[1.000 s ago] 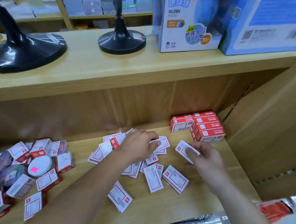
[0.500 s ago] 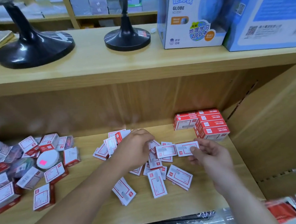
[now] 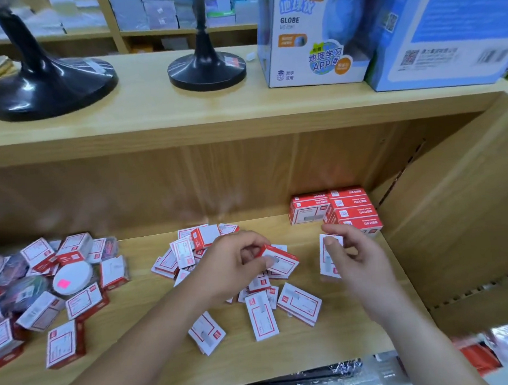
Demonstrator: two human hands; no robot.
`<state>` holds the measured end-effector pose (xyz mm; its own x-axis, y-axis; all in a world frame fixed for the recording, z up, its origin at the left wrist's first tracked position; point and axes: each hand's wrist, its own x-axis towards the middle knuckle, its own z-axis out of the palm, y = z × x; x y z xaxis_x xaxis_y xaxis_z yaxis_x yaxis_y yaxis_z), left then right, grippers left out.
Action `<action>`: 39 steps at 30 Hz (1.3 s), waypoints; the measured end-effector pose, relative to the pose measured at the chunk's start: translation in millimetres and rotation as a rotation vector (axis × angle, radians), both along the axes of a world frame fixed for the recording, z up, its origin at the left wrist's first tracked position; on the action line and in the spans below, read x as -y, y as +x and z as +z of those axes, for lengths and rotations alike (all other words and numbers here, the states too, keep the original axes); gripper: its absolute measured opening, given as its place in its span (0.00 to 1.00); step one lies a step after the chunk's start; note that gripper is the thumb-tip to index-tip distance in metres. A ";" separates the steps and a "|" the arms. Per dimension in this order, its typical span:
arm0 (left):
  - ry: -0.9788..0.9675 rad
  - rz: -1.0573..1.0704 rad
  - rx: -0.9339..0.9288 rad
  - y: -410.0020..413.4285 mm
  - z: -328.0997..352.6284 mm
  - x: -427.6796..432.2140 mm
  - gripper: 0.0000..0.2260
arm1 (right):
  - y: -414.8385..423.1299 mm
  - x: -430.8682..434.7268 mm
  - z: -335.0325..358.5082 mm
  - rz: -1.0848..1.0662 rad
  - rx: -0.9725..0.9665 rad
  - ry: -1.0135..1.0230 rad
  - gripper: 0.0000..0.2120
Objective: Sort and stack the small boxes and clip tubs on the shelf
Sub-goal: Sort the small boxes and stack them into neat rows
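Wooden shop shelf point(image 3: 288, 361), lower bay, with a black globe stand point(image 3: 206, 72) and a globe carton point(image 3: 311, 38) up on the ledge above. Strewn mid-frame: loose small boxes point(image 3: 263, 318), faces every which way. Squared up neatly in the right rear corner: a red stack point(image 3: 338, 210), evidently the target pile. Over at the left of frame, a mixed heap point(image 3: 59, 305) with a white-lidded clip tub point(image 3: 72, 277), not yet sorted.

Now the left hand point(image 3: 234, 269), centre frame, fingers clamped on one box point(image 3: 284, 262), raised and tilted above the scatter, likely to turn it the matching way. Right hand point(image 3: 360, 263), just in front of the stack, fingers pinched on a second box point(image 3: 326, 262) held upright, probably to line it up before stacking. Looks early: plenty left to sort.
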<state>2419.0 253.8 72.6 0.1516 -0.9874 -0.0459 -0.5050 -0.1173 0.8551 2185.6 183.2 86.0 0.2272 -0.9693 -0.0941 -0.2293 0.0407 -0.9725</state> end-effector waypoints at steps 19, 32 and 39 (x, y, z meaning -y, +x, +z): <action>-0.165 0.128 -0.177 -3.1 8.6 -11.5 0.11 | 41.0 11.5 19.4 0.587 -0.306 -0.130 0.26; -0.113 0.068 -0.224 -0.6 12.8 -13.3 0.16 | 30.4 10.6 27.0 0.559 -0.177 -0.083 0.21; -0.054 0.137 -0.366 -1.8 4.8 -16.2 0.18 | 36.6 8.2 14.9 0.477 -0.144 -0.035 0.18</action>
